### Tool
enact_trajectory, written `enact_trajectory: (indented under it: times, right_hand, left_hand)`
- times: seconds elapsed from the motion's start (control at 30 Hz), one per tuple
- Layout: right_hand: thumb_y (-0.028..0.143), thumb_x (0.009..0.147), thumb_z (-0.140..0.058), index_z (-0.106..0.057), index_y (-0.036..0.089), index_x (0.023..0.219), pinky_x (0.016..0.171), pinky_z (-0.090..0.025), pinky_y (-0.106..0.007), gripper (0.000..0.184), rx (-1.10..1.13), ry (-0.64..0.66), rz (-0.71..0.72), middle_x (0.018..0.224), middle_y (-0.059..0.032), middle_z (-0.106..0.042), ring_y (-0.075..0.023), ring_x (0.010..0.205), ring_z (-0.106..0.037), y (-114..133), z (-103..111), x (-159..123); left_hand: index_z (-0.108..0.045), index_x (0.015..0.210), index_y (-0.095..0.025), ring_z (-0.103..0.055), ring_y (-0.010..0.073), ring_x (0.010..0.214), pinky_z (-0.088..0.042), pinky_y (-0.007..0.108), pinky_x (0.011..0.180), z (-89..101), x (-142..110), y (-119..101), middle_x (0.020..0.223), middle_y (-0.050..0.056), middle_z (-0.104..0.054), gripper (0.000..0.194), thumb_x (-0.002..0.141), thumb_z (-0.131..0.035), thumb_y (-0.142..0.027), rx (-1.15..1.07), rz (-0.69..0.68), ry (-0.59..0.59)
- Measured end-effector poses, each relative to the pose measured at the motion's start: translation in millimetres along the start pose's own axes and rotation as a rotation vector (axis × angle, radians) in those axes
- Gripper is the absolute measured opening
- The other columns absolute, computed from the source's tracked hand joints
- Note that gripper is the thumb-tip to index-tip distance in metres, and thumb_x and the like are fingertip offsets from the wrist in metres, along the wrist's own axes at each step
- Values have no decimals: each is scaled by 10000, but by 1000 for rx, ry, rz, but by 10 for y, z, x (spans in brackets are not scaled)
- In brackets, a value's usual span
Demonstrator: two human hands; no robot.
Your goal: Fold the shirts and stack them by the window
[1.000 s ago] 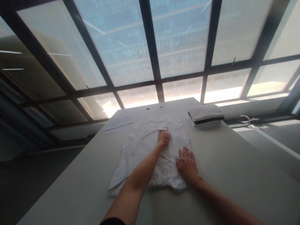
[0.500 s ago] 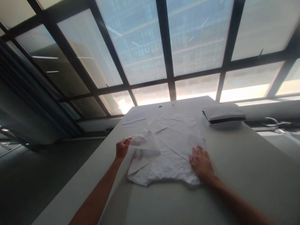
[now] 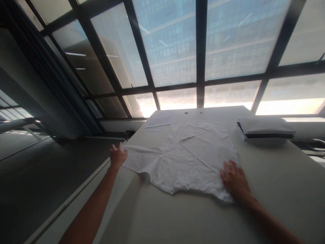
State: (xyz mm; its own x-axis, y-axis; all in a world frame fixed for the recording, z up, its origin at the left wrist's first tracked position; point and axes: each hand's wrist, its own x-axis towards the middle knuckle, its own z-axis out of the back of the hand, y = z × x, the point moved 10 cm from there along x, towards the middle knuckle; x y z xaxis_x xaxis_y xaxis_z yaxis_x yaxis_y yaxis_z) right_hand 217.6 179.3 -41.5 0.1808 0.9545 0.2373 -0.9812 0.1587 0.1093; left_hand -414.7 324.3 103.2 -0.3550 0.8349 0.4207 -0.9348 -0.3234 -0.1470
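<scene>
A white shirt [image 3: 198,169] lies spread and wrinkled on the pale table [image 3: 162,220]. One sleeve [image 3: 142,157] stretches out flat toward the left table edge; a long diagonal fold crosses the shirt's body. At that sleeve's outer end is my left hand [image 3: 118,156], its fingers apart, touching or very near the cloth. Palm down, my right hand [image 3: 235,179] rests with fingers stretched on the shirt's lower right side.
White paper sheets [image 3: 157,122] lie at the table's far left. A folded stack of white and black cloth [image 3: 265,127] sits at the far right. Large windows [image 3: 175,40] rise behind the table, and a dark curtain [image 3: 58,78] hangs to the left.
My left hand has drawn the sleeve from the middle of the shirt out to the left, and its fingers have spread. My right hand stays on the shirt. The view has turned left.
</scene>
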Motion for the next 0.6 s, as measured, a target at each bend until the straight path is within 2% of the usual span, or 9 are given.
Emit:
enact_trajectory:
  times: [0.07, 0.2, 0.3, 0.37, 0.43, 0.53, 0.6]
  right_hand:
    - [390, 961, -419, -477, 75, 1454, 1179, -185, -484, 588, -10, 22, -12, 1539, -208, -403, -322, 1456, -290, -13, -13, 2]
    - [380, 970, -413, -474, 78, 1458, 1183, -179, -490, 577, -18, 43, -25, 1547, -204, -398, -314, 1466, -281, -19, 12, -11]
    - [338, 972, -408, -502, 58, 1430, 1183, -184, -510, 545, 25, 47, -1, 1529, -220, -421, -323, 1451, -317, 34, 51, -3]
    - [303, 968, -403, -528, 52, 1403, 1183, -210, -492, 518, 94, 61, 26, 1502, -216, -460, -311, 1433, -356, 120, 71, 45]
    - [283, 958, -410, -548, 44, 1381, 1178, -252, -434, 505, 226, 76, 55, 1469, -208, -504, -285, 1407, -405, 268, 102, 154]
    - [285, 936, -449, -585, 41, 1343, 1155, -303, -348, 493, 533, 100, 73, 1400, -198, -575, -251, 1334, -495, 589, 165, 457]
    - [276, 903, -505, -641, 70, 1272, 1136, -326, -354, 444, 809, 136, -12, 1327, -183, -631, -254, 1276, -543, 785, 149, 742]
  left_hand:
    - [-534, 1394, -70, -370, 422, 1401, -369, 556, 1079, -193, -294, -621, 1518, 275, -381, 540, 905, -469, -290, -35, -186, 31]
    - [-573, 1366, -157, -381, 324, 1426, -340, 509, 1133, -649, -1060, -1883, 1494, 184, -477, 463, 954, -447, -327, -168, -538, 243]
    - [-506, 1427, -168, -350, 316, 1451, -302, 503, 1158, -870, -1540, -2534, 1530, 179, -439, 493, 976, -457, -360, -206, -645, 376]
    - [-453, 1465, -137, -318, 326, 1467, -274, 509, 1169, -938, -1734, -2795, 1550, 206, -398, 531, 995, -429, -383, -217, -661, 409]
    - [-425, 1483, -109, -284, 341, 1480, -240, 525, 1179, -960, -1822, -2922, 1564, 225, -363, 554, 1006, -400, -389, -227, -647, 395]
    - [-424, 1492, -122, -246, 340, 1495, -191, 525, 1197, -974, -1841, -2951, 1588, 197, -334, 555, 1004, -394, -385, -237, -627, 357]
    - [-423, 1498, -142, -243, 326, 1498, -183, 506, 1204, -990, -1838, -2935, 1599, 171, -326, 556, 1001, -397, -389, -250, -639, 359]
